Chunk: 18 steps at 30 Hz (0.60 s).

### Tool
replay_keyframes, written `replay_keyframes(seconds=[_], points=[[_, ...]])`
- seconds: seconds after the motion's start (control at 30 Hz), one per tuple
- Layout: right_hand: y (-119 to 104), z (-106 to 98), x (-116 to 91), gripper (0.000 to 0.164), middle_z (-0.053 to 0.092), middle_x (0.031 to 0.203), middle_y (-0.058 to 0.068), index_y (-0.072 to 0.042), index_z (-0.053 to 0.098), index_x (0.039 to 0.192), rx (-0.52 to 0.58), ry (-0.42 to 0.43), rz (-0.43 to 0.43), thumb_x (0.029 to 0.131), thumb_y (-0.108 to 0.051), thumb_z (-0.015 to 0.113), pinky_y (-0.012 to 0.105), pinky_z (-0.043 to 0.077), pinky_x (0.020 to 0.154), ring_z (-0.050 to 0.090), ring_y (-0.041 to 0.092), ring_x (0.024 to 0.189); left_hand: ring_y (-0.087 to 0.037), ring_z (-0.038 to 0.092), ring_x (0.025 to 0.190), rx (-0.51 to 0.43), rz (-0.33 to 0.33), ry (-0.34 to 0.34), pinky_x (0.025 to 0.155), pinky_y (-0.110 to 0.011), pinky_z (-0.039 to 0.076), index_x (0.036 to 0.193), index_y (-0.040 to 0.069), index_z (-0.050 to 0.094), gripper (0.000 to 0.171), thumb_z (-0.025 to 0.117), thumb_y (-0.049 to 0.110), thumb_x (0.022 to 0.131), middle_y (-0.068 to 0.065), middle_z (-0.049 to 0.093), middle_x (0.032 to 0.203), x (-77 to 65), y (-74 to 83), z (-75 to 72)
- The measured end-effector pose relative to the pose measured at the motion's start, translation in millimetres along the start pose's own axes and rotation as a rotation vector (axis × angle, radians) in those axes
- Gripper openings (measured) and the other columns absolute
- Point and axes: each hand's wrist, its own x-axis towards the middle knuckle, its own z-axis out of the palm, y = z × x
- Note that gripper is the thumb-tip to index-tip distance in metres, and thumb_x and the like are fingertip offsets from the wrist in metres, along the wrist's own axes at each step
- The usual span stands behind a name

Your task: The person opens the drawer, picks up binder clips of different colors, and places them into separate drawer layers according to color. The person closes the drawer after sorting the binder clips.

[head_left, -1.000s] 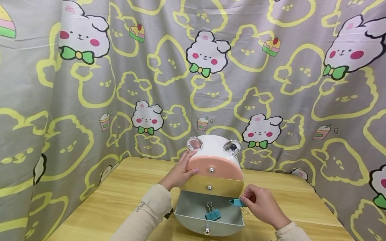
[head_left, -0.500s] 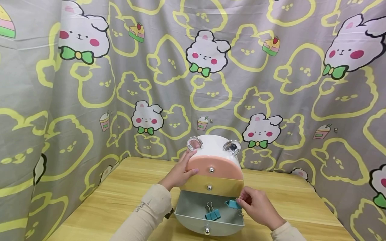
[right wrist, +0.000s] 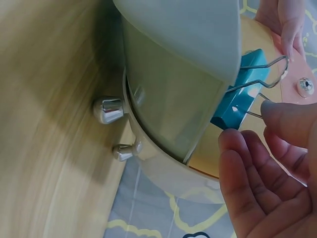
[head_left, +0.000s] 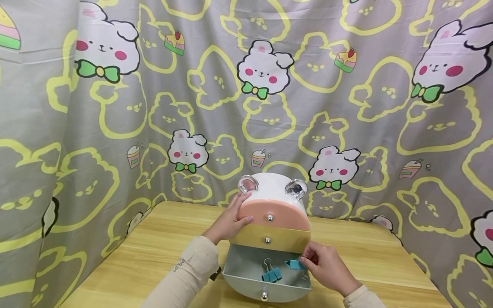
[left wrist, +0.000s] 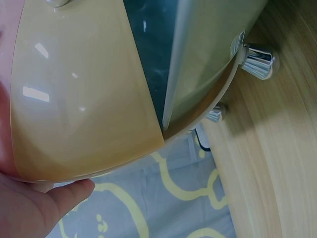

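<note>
A small animal-shaped drawer cabinet [head_left: 285, 211] with silver ears stands on the table, its bottom grey-green drawer [head_left: 285, 293] pulled out. My left hand [head_left: 228, 220] rests on the cabinet's left side, thumb on the front and fingers stretched toward the ear. With thumb and fingers, my right hand [head_left: 329, 265] pinches a teal binder clip [head_left: 295, 265] by one wire handle, over the drawer's right part. In the right wrist view that clip [right wrist: 243, 91] overlaps the drawer's rim, its other handle sticking out. A second teal binder clip [head_left: 271, 275] lies inside the drawer, one handle up.
Above the open drawer are a yellow drawer [head_left: 250, 239] and a pink one [head_left: 256, 210], both pushed in, with round silver knobs. Silver feet [right wrist: 109, 110] show under the cabinet. A patterned grey curtain [head_left: 223, 115] hangs behind the wooden table [head_left: 358, 244].
My right hand has moved left with the binder clip, from the drawer's right edge to over its inside. The left hand and the cabinet have stayed put.
</note>
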Motion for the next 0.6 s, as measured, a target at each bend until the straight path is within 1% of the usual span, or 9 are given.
replay_keyframes(seconds=[0.3, 0.5, 0.6], points=[[2.8, 4.8, -0.4, 0.019, 0.051, 0.065, -0.013, -0.017, 0.058, 0.077, 0.003, 0.005, -0.016, 0.087, -0.012, 0.073, 0.022, 0.042, 0.051, 0.045, 0.000, 0.056, -0.043, 0.045, 0.124, 0.009, -0.004, 0.004, 0.099, -0.061, 0.035, 0.151, 0.026, 0.028, 0.070, 0.067, 0.022, 0.093, -0.015, 0.016, 0.158, 0.5, -0.7, 1.0], [3.7, 8.8, 1.5, 0.018, 0.053, 0.067, -0.013, -0.016, 0.059, 0.078, 0.013, -0.006, -0.008, 0.087, -0.011, 0.073, 0.022, 0.043, 0.052, 0.046, 0.001, 0.058, -0.044, 0.045, 0.123, 0.014, 0.036, 0.017, 0.098, -0.061, 0.036, 0.150, 0.021, 0.029, 0.069, 0.067, 0.020, 0.093, -0.018, 0.019, 0.156, 0.5, -2.3, 0.5], [2.9, 10.3, 2.4, 0.017, 0.054, 0.068, -0.012, -0.015, 0.059, 0.078, 0.028, -0.017, 0.001, 0.087, -0.010, 0.073, 0.023, 0.045, 0.052, 0.049, 0.001, 0.058, -0.043, 0.046, 0.121, 0.013, 0.036, 0.013, 0.098, -0.060, 0.036, 0.151, 0.022, 0.029, 0.070, 0.067, 0.021, 0.093, -0.016, 0.019, 0.156, 0.4, -3.1, 0.2]])
